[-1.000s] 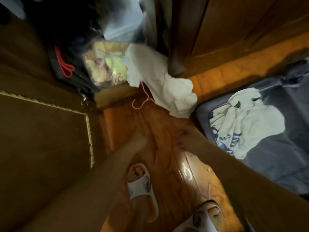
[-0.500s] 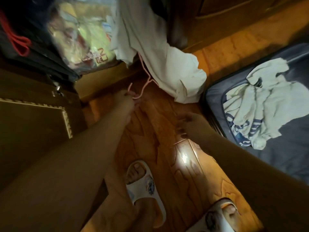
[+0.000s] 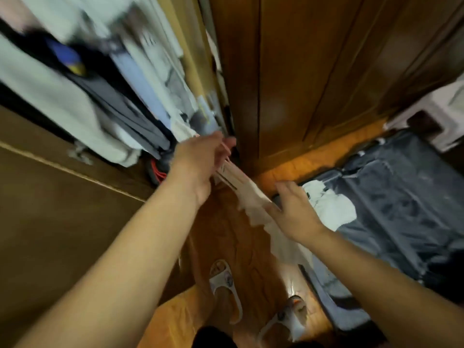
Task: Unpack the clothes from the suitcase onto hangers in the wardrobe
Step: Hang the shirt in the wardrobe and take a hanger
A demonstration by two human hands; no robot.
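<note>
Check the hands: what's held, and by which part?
Left hand grips the white garment at its top end, seemingly by the hanger; blur hides detail. Right hand rests on the cloth lower down; grip unclear.

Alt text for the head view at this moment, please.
The left hand grips the top of a white garment near the wardrobe's hanging clothes, while the right hand rests on its lower part. An open suitcase with another white garment lies at right.

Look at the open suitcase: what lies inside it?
Inside the dark suitcase lies one crumpled white garment, partly hidden behind the right hand. The lining around it looks bare; anything underneath is covered.
</note>
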